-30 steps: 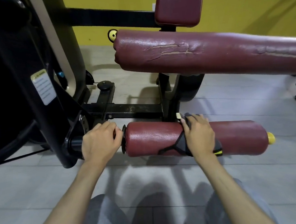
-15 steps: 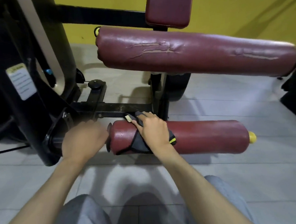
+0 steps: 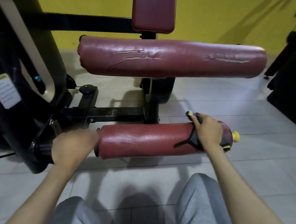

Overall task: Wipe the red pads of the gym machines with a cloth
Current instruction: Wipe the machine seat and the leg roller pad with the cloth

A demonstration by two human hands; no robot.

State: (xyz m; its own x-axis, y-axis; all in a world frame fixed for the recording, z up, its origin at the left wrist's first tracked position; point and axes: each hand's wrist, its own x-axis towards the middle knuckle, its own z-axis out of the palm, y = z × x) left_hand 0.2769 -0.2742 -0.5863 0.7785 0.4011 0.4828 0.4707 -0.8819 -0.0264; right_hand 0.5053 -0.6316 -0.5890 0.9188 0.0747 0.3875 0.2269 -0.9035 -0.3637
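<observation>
open gap between rollers (image 3: 145,139), frame (image 3: 109,112) behind

The left hand (image 3: 73,146) is smeared by blur, so its fingers on the black bar (image 3: 43,149) cannot be made out. Under the gripping right hand (image 3: 208,134) most of the cloth (image 3: 191,140) is hidden. Far left of both grips, print on the label (image 3: 3,90) is too small to read.

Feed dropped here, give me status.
Left hand grips bar beside lower pad. Right hand holds cloth at pad's yellow-capped end. Nothing in the way.
</observation>
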